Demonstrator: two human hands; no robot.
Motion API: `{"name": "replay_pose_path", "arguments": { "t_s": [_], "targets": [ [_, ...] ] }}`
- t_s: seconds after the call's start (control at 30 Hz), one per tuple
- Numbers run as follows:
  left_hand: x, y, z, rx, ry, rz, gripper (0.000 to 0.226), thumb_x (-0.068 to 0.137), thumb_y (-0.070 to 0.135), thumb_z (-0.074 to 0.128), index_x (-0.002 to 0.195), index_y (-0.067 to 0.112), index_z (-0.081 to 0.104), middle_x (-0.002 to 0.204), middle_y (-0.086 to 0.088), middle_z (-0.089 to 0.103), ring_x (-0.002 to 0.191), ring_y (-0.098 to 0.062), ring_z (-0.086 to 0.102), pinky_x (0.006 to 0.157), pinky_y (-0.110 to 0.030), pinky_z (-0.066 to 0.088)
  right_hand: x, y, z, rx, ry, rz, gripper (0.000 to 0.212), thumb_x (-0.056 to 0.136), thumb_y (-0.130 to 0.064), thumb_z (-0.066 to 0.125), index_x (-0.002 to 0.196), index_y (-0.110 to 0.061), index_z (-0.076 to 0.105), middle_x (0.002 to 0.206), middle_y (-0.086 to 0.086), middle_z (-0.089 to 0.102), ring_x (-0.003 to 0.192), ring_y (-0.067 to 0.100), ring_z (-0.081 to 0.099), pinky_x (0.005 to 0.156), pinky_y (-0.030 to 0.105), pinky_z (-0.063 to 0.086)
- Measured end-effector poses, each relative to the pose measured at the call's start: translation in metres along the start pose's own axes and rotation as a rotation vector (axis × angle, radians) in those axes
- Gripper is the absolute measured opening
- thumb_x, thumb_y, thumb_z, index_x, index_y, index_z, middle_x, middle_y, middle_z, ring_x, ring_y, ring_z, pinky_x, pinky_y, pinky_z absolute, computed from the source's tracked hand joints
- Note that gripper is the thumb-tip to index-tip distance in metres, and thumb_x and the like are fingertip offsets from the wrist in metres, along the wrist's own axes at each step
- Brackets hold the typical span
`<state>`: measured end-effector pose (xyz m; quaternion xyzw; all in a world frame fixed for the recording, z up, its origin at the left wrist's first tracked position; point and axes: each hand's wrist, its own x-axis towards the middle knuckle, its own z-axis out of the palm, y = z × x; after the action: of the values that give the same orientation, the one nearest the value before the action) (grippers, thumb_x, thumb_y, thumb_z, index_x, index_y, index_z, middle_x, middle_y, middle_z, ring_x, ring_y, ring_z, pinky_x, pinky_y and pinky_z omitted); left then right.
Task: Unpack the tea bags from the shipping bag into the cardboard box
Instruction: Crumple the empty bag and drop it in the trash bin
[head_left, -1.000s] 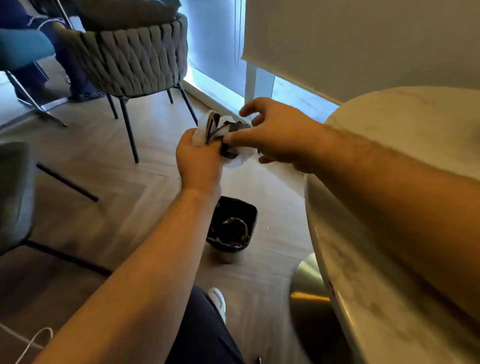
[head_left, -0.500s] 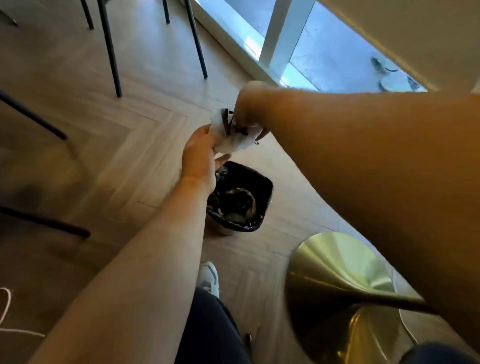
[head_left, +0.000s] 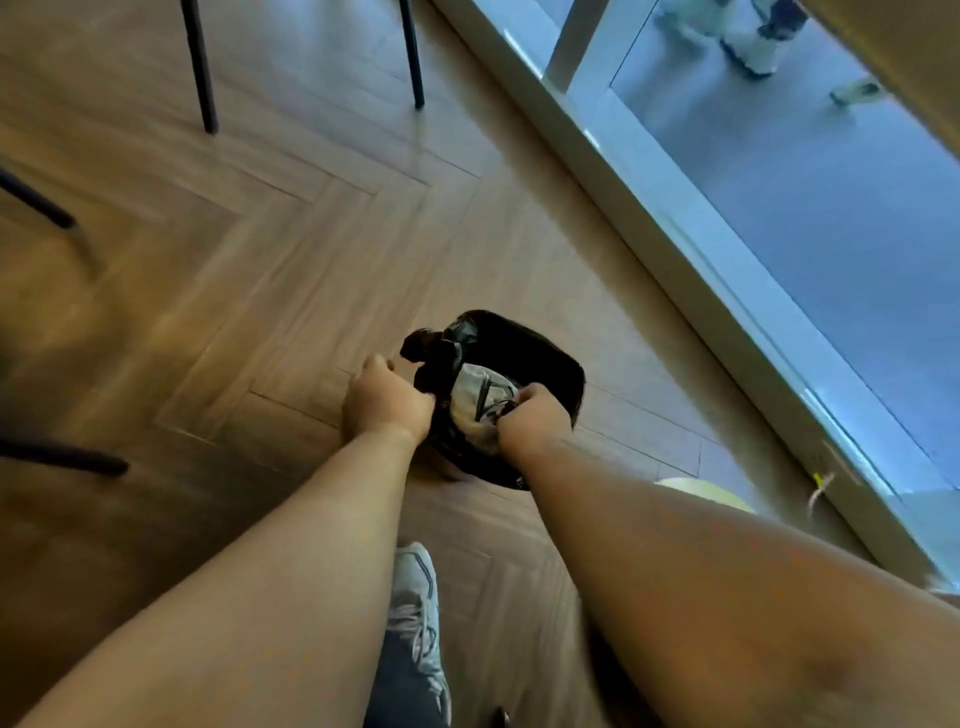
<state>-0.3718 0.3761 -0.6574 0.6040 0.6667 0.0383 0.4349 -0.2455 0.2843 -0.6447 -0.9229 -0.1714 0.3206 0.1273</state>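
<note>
The crumpled white and grey shipping bag (head_left: 470, 397) sits in the mouth of a small black lined bin (head_left: 545, 358) on the floor. My right hand (head_left: 535, 421) is closed on the bag's right side, pressing it down into the bin. My left hand (head_left: 387, 400) is at the bin's left rim with its fingers curled; whether it grips anything is hidden. No tea bags and no cardboard box are in view.
Wooden herringbone floor all around. Black chair legs (head_left: 200, 67) stand at the top left, with more at the left edge. A window frame (head_left: 675, 208) runs diagonally on the right. My shoe (head_left: 415, 597) is below the bin, and the brass table base (head_left: 706, 493) shows beside my right forearm.
Both hands have dropped from chest height down to the bin, carrying the crumpled shipping bag into its opening. My head has tilted down toward the floor.
</note>
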Motion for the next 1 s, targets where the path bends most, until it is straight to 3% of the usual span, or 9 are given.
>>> {"name": "replay_pose_path", "arguments": {
  "t_s": [0.1,0.17,0.3,0.53,0.6,0.63,0.77,0.87,1.0],
  "targets": [
    [0.005,-0.006,0.006,0.021,-0.037,0.009,0.012,0.084,0.012,0.071,0.095,0.016,0.067,0.097,-0.008,0.07,0.088,-0.032,0.063,0.072,-0.032,0.047,0.003,-0.005,0.007,0.005,0.02,-0.04,0.02,0.09,-0.006,0.052,0.105,-0.019,0.057,0.108,0.012,0.066,0.099,0.032,0.063,0.079,0.037,0.052],
    [0.008,-0.008,0.004,0.003,-0.03,-0.004,0.009,0.082,0.01,0.069,0.088,0.016,0.068,0.087,-0.006,0.066,0.084,-0.032,0.063,0.069,-0.031,0.047,0.004,-0.01,0.012,-0.022,0.026,-0.08,0.021,0.088,-0.004,0.05,0.1,-0.02,0.055,0.105,0.011,0.063,0.093,0.031,0.061,0.074,0.036,0.048],
    [0.018,-0.018,-0.013,-0.007,0.046,-0.08,0.014,0.083,0.014,0.068,0.096,0.016,0.068,0.095,-0.008,0.067,0.083,-0.032,0.058,0.072,-0.034,0.047,0.002,-0.016,0.025,-0.084,0.032,-0.188,0.025,0.092,-0.005,0.05,0.11,-0.02,0.059,0.116,0.008,0.056,0.095,0.031,0.059,0.087,0.039,0.052],
    [0.029,-0.054,-0.03,0.006,0.102,-0.232,0.039,0.083,0.007,0.068,0.122,0.001,0.06,0.12,-0.022,0.066,0.111,-0.044,0.064,0.093,-0.051,0.057,-0.004,-0.03,0.061,-0.228,0.065,-0.363,0.027,0.102,-0.007,0.044,0.123,-0.011,0.062,0.128,0.008,0.052,0.11,0.032,0.06,0.092,0.038,0.052],
    [0.03,-0.062,-0.029,-0.003,0.093,-0.233,0.039,0.084,0.003,0.068,0.123,-0.001,0.06,0.122,-0.023,0.066,0.113,-0.043,0.064,0.095,-0.049,0.057,-0.006,-0.031,0.071,-0.2,-0.127,-0.358,0.032,0.105,-0.013,0.044,0.131,-0.013,0.063,0.138,0.011,0.056,0.122,0.031,0.058,0.105,0.04,0.047],
    [0.03,-0.065,-0.028,-0.007,0.09,-0.224,0.038,0.085,0.002,0.067,0.122,-0.001,0.062,0.121,-0.022,0.066,0.113,-0.042,0.064,0.095,-0.047,0.057,-0.012,-0.033,0.071,-0.308,-0.247,-0.347,0.035,0.107,-0.014,0.043,0.136,-0.013,0.062,0.141,0.012,0.057,0.129,0.031,0.055,0.108,0.039,0.043],
    [0.03,-0.063,-0.033,0.012,0.059,-0.16,0.026,0.082,0.004,0.07,0.108,0.005,0.069,0.107,-0.017,0.071,0.101,-0.039,0.067,0.083,-0.04,0.057,-0.031,-0.043,0.055,-0.524,-0.45,-0.29,0.036,0.107,-0.014,0.046,0.138,-0.001,0.059,0.141,0.019,0.059,0.132,0.034,0.054,0.103,0.038,0.044],
    [0.022,-0.053,-0.044,0.028,0.034,-0.096,0.024,0.079,0.016,0.077,0.101,0.012,0.071,0.099,-0.011,0.073,0.092,-0.035,0.068,0.076,-0.037,0.057,-0.04,-0.044,0.04,-0.645,-0.437,-0.362,0.036,0.106,-0.021,0.044,0.13,-0.005,0.066,0.129,0.017,0.065,0.123,0.032,0.059,0.1,0.037,0.046],
    [-0.001,-0.021,-0.07,0.019,0.125,0.009,0.03,0.089,0.022,0.069,0.118,0.017,0.072,0.118,-0.009,0.072,0.107,-0.034,0.067,0.085,-0.036,0.054,-0.057,-0.056,-0.009,-0.533,-0.256,-0.404,0.035,0.102,-0.023,0.054,0.131,-0.006,0.064,0.127,0.012,0.067,0.116,0.031,0.064,0.098,0.038,0.053]
  ]
}}
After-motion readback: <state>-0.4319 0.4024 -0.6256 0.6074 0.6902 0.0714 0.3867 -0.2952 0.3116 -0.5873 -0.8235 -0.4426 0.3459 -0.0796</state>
